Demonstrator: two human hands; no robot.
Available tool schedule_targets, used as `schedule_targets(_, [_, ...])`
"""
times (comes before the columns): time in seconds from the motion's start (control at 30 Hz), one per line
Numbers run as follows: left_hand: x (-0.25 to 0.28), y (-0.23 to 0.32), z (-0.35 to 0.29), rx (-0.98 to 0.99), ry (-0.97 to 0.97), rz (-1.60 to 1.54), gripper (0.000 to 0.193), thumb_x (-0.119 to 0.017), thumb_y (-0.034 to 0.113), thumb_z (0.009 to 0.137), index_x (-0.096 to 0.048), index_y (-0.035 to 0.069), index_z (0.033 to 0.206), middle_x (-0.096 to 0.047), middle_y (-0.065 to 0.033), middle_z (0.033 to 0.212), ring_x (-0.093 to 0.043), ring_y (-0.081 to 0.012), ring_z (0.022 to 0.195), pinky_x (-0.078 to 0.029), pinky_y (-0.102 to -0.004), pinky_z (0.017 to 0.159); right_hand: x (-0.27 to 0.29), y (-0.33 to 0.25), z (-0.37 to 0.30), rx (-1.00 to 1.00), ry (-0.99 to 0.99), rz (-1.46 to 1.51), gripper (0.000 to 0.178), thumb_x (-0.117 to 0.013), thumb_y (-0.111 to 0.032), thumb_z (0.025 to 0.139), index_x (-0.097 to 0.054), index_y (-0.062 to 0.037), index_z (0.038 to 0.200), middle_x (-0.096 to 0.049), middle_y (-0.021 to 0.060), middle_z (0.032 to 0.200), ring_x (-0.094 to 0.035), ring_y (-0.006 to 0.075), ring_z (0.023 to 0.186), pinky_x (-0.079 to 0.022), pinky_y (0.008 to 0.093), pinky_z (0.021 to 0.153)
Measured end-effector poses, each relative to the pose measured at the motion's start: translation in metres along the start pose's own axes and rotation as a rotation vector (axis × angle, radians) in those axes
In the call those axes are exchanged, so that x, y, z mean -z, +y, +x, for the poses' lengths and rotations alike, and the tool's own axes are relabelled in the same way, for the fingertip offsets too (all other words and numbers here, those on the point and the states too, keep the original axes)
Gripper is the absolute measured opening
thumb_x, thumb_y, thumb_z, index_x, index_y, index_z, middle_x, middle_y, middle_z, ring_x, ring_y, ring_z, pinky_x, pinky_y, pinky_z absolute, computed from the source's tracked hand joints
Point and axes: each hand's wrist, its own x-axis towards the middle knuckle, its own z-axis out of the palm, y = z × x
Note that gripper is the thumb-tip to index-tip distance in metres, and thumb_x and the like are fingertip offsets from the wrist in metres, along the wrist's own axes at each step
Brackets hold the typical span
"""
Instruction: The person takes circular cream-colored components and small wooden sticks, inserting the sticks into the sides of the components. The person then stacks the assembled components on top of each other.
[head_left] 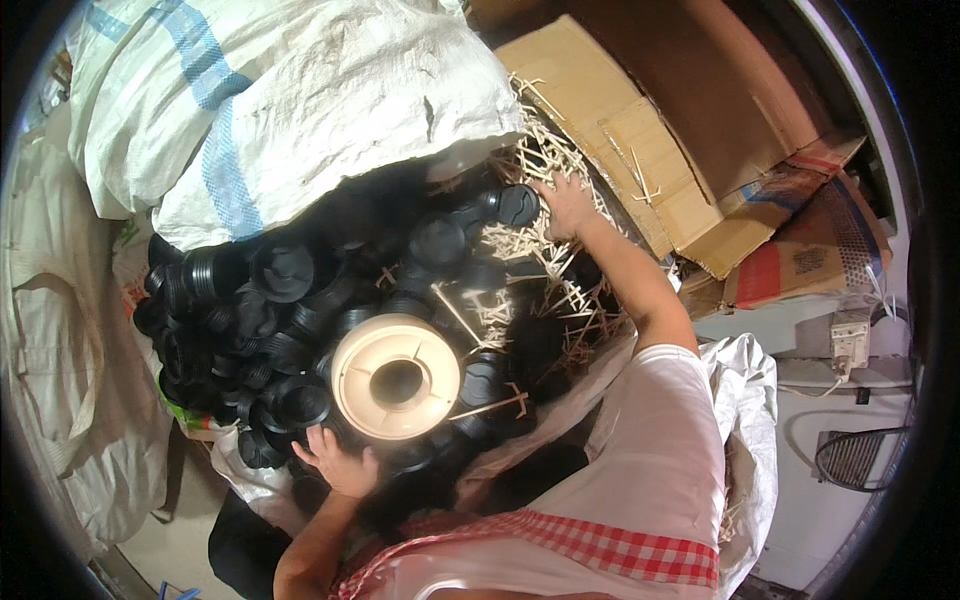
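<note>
My left hand (pixel 338 463) is open, fingers spread, at the near edge of a heap of black ribbed round plastic caps (pixel 285 270). Just beyond it, a cream-coloured round lamp-like ring (pixel 440 395) with a dark central hole stands above the heap. Farther off to the right, my right hand (pixel 568 205) reaches onto pale thin plastic sticks, some of them branched (pixel 550 150). Its fingers look apart, and their tips are beside a black round cap (pixel 518 205); whether they touch it I cannot tell.
A white woven sack (pixel 330 100) with blue stripes covers the heap's far side. Cardboard boxes (pixel 640 150) stand at the far right. Another pale sack (pixel 55 330) hangs at the left. A power socket with a cable (pixel 850 340) is at the right.
</note>
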Motion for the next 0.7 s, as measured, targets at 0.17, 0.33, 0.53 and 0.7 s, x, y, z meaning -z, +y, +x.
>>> schedule_targets(0.17, [0.002, -0.001, 0.0, -0.003, -0.019, 0.016, 0.08, -0.048, 0.043, 0.081, -0.017, 0.0, 0.141, -0.03, -0.0286, 0.137, -0.025, -0.0408, 0.131, 0.0, -0.0617, 0.105, 0.004, 0.0, -0.015, -0.007, -0.081, -0.056, 0.099, -0.079, -0.034, 0.061, -0.022, -0.0275, 0.142, -0.025, 0.0158, 0.143, -0.026, 0.0408, 0.128, -0.034, 0.0521, 0.099])
schedule_targets(0.33, [0.0, 0.001, 0.004, -0.044, 0.027, -0.003, 0.078, -0.046, 0.044, 0.083, -0.017, 0.001, 0.141, -0.029, -0.0275, 0.138, -0.025, -0.0401, 0.131, 0.0, -0.0608, 0.105, -0.024, 0.006, 0.005, -0.035, -0.007, -0.093, 0.108, -0.079, -0.034, 0.06, -0.012, -0.0287, 0.144, -0.022, 0.0176, 0.143, -0.017, 0.0439, 0.133, -0.033, 0.0532, 0.102])
schedule_targets(0.53, [-0.001, -0.002, 0.001, -0.013, 0.033, -0.005, 0.087, -0.06, 0.034, 0.066, -0.022, 0.001, 0.137, -0.031, -0.0269, 0.134, -0.026, -0.0411, 0.129, -0.002, -0.0654, 0.103, -0.015, -0.006, -0.016, 0.018, -0.007, -0.088, 0.112, -0.081, -0.037, 0.057, -0.014, -0.0236, 0.145, -0.025, 0.0176, 0.141, -0.021, 0.0442, 0.131, -0.035, 0.0542, 0.099])
schedule_targets(0.7, [-0.003, -0.003, 0.001, -0.008, 0.039, -0.021, 0.087, -0.059, 0.035, 0.067, -0.022, 0.003, 0.138, -0.031, -0.0263, 0.135, -0.026, -0.0405, 0.13, -0.001, -0.0643, 0.104, -0.015, -0.013, -0.017, -0.012, -0.039, -0.088, 0.116, -0.084, -0.043, 0.053, -0.014, -0.0251, 0.145, -0.025, 0.0172, 0.142, -0.021, 0.0441, 0.131, -0.034, 0.0554, 0.099])
